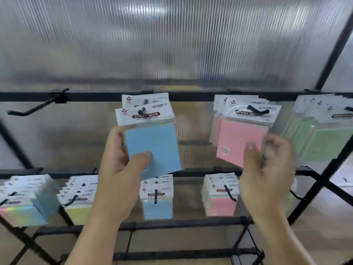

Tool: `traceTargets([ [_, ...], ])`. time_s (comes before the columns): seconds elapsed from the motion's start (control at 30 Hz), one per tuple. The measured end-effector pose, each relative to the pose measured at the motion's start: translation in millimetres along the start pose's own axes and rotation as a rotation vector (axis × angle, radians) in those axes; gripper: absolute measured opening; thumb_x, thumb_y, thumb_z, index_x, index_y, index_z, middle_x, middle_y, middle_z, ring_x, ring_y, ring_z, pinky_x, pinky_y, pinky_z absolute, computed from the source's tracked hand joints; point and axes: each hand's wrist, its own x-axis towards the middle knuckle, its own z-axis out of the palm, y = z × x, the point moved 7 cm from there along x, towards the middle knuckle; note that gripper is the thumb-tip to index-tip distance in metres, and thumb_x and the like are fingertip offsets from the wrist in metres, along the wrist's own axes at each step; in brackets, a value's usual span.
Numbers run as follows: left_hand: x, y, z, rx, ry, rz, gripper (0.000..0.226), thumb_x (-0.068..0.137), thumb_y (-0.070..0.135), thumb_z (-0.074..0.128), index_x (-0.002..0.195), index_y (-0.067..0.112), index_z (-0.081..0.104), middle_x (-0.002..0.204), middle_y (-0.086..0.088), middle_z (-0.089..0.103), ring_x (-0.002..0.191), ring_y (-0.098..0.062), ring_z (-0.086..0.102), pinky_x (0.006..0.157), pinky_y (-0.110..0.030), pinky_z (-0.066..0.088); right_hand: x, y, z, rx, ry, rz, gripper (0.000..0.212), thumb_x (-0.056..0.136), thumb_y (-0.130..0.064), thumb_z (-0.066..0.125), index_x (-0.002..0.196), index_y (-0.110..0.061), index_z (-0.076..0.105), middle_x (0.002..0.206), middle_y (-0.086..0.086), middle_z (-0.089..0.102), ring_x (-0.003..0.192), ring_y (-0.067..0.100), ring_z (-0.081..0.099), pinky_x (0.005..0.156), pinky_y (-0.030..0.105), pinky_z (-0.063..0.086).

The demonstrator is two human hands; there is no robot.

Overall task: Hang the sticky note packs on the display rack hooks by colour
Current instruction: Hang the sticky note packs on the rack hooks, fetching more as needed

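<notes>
As the left hand [122,165] pinches a blue plastic-wrapped sticky note pack [152,146] and the right hand [267,169] pinches a pink pack [238,142], both hang threaded on black metal hooks [257,110]; sliding back and letting go seems next.

Two arms show at the lower edge, each bare from forearm to fingertips. The left hand [119,169] and the right hand [267,173] both have short, trimmed thumbnails. Motion blur softens the right hand's fingers.
</notes>
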Motion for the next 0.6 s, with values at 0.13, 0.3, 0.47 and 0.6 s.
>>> traceTargets([
  [0.13,-12,15,0,-0.085,-0.015,0.059,0.032,0.081,0.011,0.053,0.105,0.032,0.055,0.105,0.012,0.069,0.097,-0.009,0.065,0.068,-0.022,0.054,-10,-24,-15,0.107,0.048,-0.068,0.019,0.091,-0.022,0.051,0.101,-0.034,0.042,0.097,-0.012,0.066,0.088,0.000,0.068,0.068,0.012,0.051],
  [0.3,-29,33,3,-0.126,-0.033,0.107,0.029,0.078,0.023,0.061,0.101,0.039,0.059,0.101,0.012,0.069,0.093,-0.006,0.066,0.069,-0.022,0.054,-22,-48,-33,0.157,0.047,-0.187,0.021,0.093,-0.002,0.052,0.105,-0.018,0.044,0.080,-0.032,0.065,0.079,-0.013,0.063,0.068,0.003,0.045],
  [0.47,-42,12,25,-0.139,-0.073,0.015,0.032,0.082,0.014,0.052,0.105,0.035,0.057,0.101,0.016,0.071,0.091,-0.002,0.067,0.069,-0.015,0.053,-33,-32,-48,0.170,0.008,-0.036,0.026,0.092,-0.015,0.055,0.104,-0.037,0.051,0.103,-0.002,0.070,0.095,0.012,0.070,0.074,0.024,0.056],
  [0.6,-54,-17,58,-0.157,-0.164,-0.110,0.029,0.081,0.019,0.057,0.106,0.035,0.058,0.104,0.012,0.071,0.094,-0.006,0.068,0.069,-0.017,0.054,-37,-8,-74,0.106,-0.062,0.182,0.034,0.095,-0.011,0.057,0.101,-0.044,0.059,0.100,0.002,0.073,0.086,0.011,0.070,0.064,0.019,0.054],
])
